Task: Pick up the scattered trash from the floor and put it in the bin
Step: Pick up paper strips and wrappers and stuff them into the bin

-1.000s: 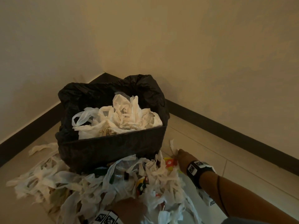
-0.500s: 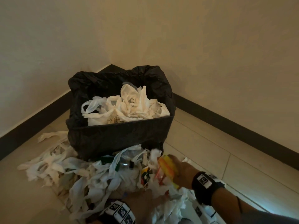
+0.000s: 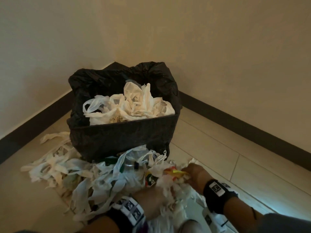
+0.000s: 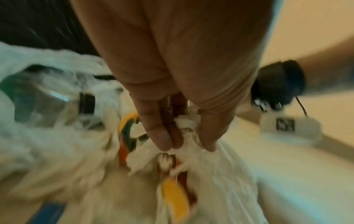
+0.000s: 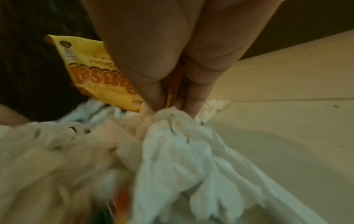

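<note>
A bin [image 3: 124, 137] lined with a black bag stands in the room's corner, heaped with white plastic bags [image 3: 133, 105]. In front of it a pile of white bags and paper strips [image 3: 94, 175] covers the floor. My right hand [image 3: 190, 174] grips a yellow snack wrapper [image 5: 95, 72] together with white plastic [image 5: 172, 124] at the pile's right edge. Lower in the pile, my left hand [image 3: 151, 197] pinches a bunch of white plastic [image 4: 185, 127] between fingers [image 4: 162, 136] and thumb. A clear plastic bottle [image 4: 47, 103] with a dark cap lies among the bags.
Cream walls with dark skirting [image 3: 244, 125] meet behind the bin. Pale floor tiles [image 3: 218, 155] lie bare to the right of the pile. Loose paper strips [image 3: 55, 148] trail left of the bin. A colourful wrapper [image 3: 150, 179] shows mid-pile.
The right hand has drawn back from the bin's front corner toward me, taking the yellow wrapper and white plastic with it. The left hand has pushed forward into the pile. The head view shifted.
</note>
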`<state>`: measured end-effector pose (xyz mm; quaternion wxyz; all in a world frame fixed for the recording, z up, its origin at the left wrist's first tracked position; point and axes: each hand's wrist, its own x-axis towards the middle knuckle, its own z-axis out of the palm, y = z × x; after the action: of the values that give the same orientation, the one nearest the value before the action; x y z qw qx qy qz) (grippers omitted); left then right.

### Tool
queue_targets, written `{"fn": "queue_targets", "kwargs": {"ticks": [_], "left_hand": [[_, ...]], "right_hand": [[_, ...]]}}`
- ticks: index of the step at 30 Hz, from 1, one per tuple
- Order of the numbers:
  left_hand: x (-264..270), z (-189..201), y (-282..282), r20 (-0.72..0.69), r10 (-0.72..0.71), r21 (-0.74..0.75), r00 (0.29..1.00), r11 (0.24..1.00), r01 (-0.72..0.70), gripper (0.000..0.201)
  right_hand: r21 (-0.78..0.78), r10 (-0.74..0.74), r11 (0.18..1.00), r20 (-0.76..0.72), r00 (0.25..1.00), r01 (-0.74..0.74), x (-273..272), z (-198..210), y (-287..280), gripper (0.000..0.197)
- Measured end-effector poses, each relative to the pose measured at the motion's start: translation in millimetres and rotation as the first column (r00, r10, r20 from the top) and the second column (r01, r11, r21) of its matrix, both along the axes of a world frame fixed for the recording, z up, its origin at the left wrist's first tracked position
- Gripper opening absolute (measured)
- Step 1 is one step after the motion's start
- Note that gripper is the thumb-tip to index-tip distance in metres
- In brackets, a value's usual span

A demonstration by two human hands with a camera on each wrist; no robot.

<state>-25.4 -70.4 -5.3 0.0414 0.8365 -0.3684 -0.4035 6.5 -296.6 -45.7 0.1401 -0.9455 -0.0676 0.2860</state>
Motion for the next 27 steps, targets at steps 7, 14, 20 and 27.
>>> {"fn": "queue_targets", "kwargs": {"ticks": [7,14,20,27], "left_hand": [[53.0,107.3,27.6,0.048,0.444,-0.549,0.895,0.76,-0.348,0.023],[83.3,204.1,65.1,0.276,0.691,-0.86,0.668,0.488,-0.15,0.03],[110.8,223.5,97.8,0.454,0.816,-0.876,0.358,0.483,0.011,0.016],[127.8,163.8,111.9,0.618,0.656,-0.621,0.433,0.746,-0.243,0.018]], "right_hand": [[0.419,-0.347,0.877,0.209,0.914,0.237,34.9,118.8,0.3,0.022],[0.587,-0.276,0.796,0.566,0.777,-0.145,86.0,234.7,23.8,0.034],[0.634,-0.358,0.762,0.584,0.728,-0.133,119.9,266.3,75.6,0.029],[0.047,0.075,0.992,0.527,0.846,-0.118,133.7,191.0,118.9,0.015]]}}
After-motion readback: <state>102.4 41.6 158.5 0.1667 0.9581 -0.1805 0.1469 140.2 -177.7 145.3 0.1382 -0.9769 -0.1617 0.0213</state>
